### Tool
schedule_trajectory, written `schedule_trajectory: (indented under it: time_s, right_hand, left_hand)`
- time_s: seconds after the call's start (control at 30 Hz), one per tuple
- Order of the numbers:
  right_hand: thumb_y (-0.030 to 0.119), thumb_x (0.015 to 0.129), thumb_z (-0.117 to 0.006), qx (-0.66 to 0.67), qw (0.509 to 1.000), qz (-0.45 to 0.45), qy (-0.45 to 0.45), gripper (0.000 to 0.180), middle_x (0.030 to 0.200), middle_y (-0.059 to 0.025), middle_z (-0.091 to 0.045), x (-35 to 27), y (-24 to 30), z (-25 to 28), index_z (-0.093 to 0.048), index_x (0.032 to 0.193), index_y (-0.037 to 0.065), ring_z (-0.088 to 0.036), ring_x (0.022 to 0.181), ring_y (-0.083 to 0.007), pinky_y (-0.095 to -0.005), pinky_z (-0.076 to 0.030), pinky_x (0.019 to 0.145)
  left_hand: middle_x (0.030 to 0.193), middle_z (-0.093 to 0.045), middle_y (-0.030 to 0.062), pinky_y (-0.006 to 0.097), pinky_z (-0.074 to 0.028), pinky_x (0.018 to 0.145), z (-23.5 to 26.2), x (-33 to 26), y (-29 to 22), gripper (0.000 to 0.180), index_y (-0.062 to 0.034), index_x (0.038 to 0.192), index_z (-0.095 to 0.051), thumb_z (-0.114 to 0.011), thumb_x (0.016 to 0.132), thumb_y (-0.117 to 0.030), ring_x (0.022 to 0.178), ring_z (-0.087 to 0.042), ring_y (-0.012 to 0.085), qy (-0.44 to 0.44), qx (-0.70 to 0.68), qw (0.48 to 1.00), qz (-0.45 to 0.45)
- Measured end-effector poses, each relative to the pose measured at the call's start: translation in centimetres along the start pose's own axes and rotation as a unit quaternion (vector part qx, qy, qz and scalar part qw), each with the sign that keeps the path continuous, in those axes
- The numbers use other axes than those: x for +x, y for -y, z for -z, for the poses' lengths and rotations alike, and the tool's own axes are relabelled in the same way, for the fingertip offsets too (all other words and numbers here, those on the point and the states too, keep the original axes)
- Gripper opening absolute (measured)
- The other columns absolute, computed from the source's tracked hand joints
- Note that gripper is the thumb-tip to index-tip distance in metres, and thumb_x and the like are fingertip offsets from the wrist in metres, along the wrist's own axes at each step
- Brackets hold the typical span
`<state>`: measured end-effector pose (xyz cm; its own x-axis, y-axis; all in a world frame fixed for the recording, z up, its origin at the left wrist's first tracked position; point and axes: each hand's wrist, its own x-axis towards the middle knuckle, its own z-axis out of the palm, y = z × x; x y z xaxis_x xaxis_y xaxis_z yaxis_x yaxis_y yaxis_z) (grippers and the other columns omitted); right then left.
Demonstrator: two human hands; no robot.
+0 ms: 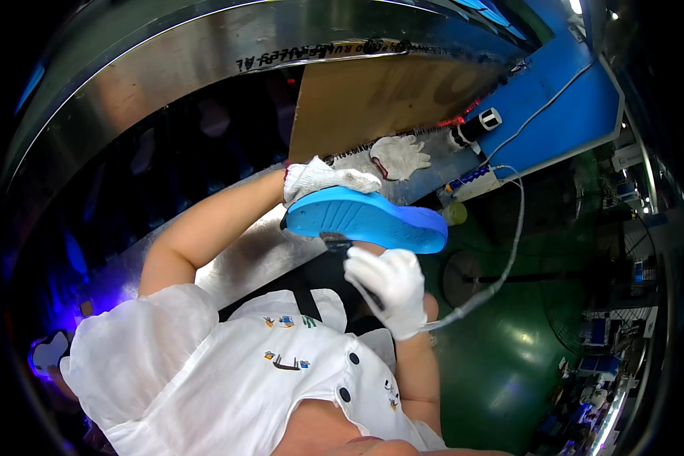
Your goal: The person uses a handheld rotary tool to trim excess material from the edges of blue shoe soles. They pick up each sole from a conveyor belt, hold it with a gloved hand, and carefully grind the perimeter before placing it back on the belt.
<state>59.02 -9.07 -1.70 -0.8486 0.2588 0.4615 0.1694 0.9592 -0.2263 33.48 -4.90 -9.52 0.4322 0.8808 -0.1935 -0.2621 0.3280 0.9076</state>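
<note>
My left hand (321, 179), in a white glove, is clamped over the heel end of a blue sole (365, 220), fingers wrapped across its upper edge so the sole is held up in front of my chest, its flat underside turned toward me and its toe pointing right. My right hand (387, 283), gloved the same way, is closed round a dark tool (336, 243) whose tip touches the sole's lower edge near the middle. A grey cable (509, 258) runs from that hand out to the right and curves up toward the blue bench (577, 114).

Behind the sole I see a spare white glove (400, 156) lying flat on the bench edge, just beside a brown board (380, 95) that leans up behind it. A black and white cylinder (479, 125) lies on the bench to the right of the glove, with a small yellow ball (454, 213) just off the sole's toe. A broad curved metal cover (205, 61) arches over the left and top, and the dark space under it glows blue. My left forearm crosses in front of a shiny metal sheet (258, 254) below the sole. The sole itself hides the tool's working end and part of my left palm. Green floor (501, 357) spreads out on the right, with cluttered stations blurred along the far rim
</note>
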Motion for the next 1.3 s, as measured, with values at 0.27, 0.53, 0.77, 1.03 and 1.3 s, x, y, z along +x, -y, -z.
schedule_trajectory:
  time_s: [0.27,0.53,0.77,1.03,1.3]
  right_hand:
    - [0.013,0.069,-0.07,-0.036,0.999,0.009,0.003,0.024,0.102,-0.0034,-0.071,0.2,0.5,1.7,-0.07,0.094,0.011,-0.059,0.074,-0.018,-0.0369,-0.043,0.083]
    - [0.011,0.065,-0.08,-0.039,0.998,0.029,-0.029,0.027,0.099,-0.0049,-0.072,-0.9,-0.1,1.8,-0.071,0.091,0.008,-0.06,0.073,-0.0178,-0.0355,-0.044,0.082]
    - [-0.004,0.08,-0.069,0.269,0.89,-0.108,-0.352,0.021,0.099,-0.016,-0.068,3.8,-1.4,3.6,-0.065,0.101,-0.001,-0.065,0.087,-0.0228,-0.0328,-0.051,0.08]
    - [-0.003,0.07,-0.078,0.244,0.934,0.094,-0.243,0.031,0.093,-0.0118,-0.069,8.0,2.1,-0.8,-0.068,0.099,0.001,-0.065,0.08,-0.0271,-0.0333,-0.052,0.074]
    - [0.004,0.065,-0.083,0.144,0.981,0.035,-0.125,0.032,0.1,-0.0129,-0.072,1.2,-1.1,1.7,-0.07,0.094,0.005,-0.064,0.078,-0.0238,-0.0324,-0.052,0.07]
  left_hand:
    - [0.12,-0.065,0.0095,0.031,-0.054,0.088,-1.3,-1.8,-4.0,0.044,-0.004,0.125,-0.062,-0.067,0.09,-0.03,0.101,-0.066,0.0188,-0.099,0.018,0.993,0.058]
    - [0.125,-0.062,0.0095,0.031,-0.047,0.1,-0.8,-3.4,-5.3,0.047,-0.0085,0.133,-0.056,-0.058,0.096,-0.037,0.113,-0.06,0.0172,-0.052,0.148,0.986,-0.057]
    - [0.12,-0.061,0.006,0.032,-0.053,0.087,-6.8,-3.2,-6.6,0.05,-0.0147,0.132,-0.056,-0.063,0.091,-0.043,0.105,-0.061,0.0149,-0.065,0.033,0.995,0.067]
    - [0.119,-0.063,0.0052,0.027,-0.047,0.093,-6.4,0.5,-2.7,0.043,-0.0095,0.13,-0.057,-0.055,0.098,-0.038,0.102,-0.061,0.0125,-0.08,0.057,0.988,-0.121]
    - [0.11,-0.065,0.007,0.031,-0.053,0.086,-1.7,-1.6,-3.8,0.039,-0.0082,0.12,-0.063,-0.056,0.095,-0.037,0.095,-0.064,0.0137,-0.035,0.049,0.998,-0.035]
